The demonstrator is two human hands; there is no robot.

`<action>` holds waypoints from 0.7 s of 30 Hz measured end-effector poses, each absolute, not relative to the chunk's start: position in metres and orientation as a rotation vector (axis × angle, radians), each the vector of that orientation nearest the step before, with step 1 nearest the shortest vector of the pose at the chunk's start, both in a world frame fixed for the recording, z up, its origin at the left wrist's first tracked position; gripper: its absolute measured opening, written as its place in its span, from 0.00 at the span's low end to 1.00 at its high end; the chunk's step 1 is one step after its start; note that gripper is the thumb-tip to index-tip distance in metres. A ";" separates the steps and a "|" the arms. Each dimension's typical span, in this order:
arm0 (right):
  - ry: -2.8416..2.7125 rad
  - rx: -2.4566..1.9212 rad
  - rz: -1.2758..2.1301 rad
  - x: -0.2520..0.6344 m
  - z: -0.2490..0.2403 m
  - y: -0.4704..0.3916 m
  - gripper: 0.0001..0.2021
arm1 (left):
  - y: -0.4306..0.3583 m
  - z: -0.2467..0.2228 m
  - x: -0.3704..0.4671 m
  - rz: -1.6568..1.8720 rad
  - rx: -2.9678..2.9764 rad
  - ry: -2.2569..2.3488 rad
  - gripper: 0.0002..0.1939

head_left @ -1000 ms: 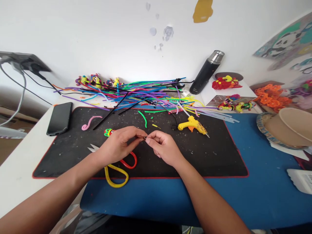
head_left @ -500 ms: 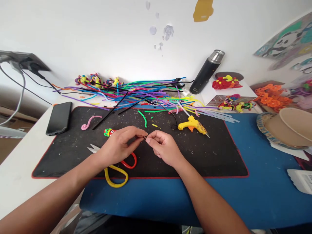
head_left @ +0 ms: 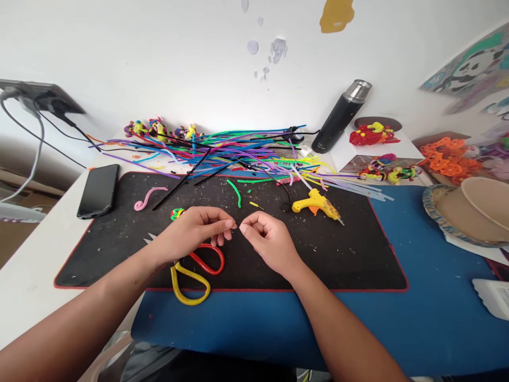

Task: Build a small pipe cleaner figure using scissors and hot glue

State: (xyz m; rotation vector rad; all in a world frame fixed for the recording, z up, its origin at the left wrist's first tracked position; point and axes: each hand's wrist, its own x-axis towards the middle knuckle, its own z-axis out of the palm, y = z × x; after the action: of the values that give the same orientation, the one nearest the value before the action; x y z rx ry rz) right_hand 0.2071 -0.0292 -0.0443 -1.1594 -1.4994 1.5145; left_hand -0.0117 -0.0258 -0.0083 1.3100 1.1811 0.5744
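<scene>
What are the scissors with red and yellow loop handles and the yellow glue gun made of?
Scissors: handles look like glossy plastic, or plastic over metal, given their smooth highlights; blade tips seem bare metal, being silvery grey.
Yellow glue gun: probably hard moulded plastic, from its crisp pistol shape; the nozzle looks metallic.

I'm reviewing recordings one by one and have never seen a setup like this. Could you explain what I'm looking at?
There is no machine here: a person works with bare hands, and the view comes from a camera on their head, looking forward and down. The left hand and right hand hover close together, fingers bent, over a black mat. Anything held is too small to make out. On the mat lie scissors, partly hidden by the left arm, a glue gun and a pink curl. Coloured strips are heaped along the back; a phone lies at the left.
</scene>
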 end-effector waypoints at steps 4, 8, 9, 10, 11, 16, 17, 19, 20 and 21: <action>-1.605 -1.176 1.410 0.207 -0.043 -0.030 0.08 | -0.025 -0.008 -0.011 0.571 1.290 1.187 0.23; -1.684 -1.205 1.357 0.207 -0.044 -0.032 0.07 | -0.025 -0.007 -0.011 0.568 1.313 1.197 0.23; -1.699 -1.211 1.345 0.207 -0.044 -0.032 0.07 | -0.025 -0.007 -0.011 0.564 1.313 1.197 0.23; -1.713 -1.216 1.332 0.207 -0.044 -0.032 0.07 | -0.025 -0.006 -0.010 0.560 1.311 1.196 0.23; -1.728 -1.218 1.318 0.206 -0.044 -0.033 0.06 | -0.025 -0.006 -0.010 0.554 1.305 1.193 0.22; -1.811 -1.211 1.240 0.205 -0.045 -0.033 0.06 | -0.026 -0.007 -0.007 0.534 1.255 1.180 0.19; -1.826 -1.209 1.227 0.205 -0.045 -0.033 0.06 | -0.026 -0.008 -0.007 0.530 1.244 1.182 0.19; -1.853 -1.207 1.200 0.205 -0.046 -0.034 0.06 | -0.025 -0.008 -0.006 0.531 1.223 1.198 0.18; -1.865 -1.205 1.187 0.205 -0.047 -0.034 0.06 | -0.024 -0.009 -0.006 0.541 1.210 1.211 0.18; -1.877 -1.202 1.178 0.205 -0.047 -0.035 0.05 | -0.023 -0.009 -0.006 0.557 1.197 1.226 0.18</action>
State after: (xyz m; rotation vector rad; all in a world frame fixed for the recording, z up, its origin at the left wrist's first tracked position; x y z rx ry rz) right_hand 0.2050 -0.0345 -0.0473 -1.2023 -1.8766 1.1784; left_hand -0.0062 -0.0227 -0.0090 1.1973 1.2260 0.5570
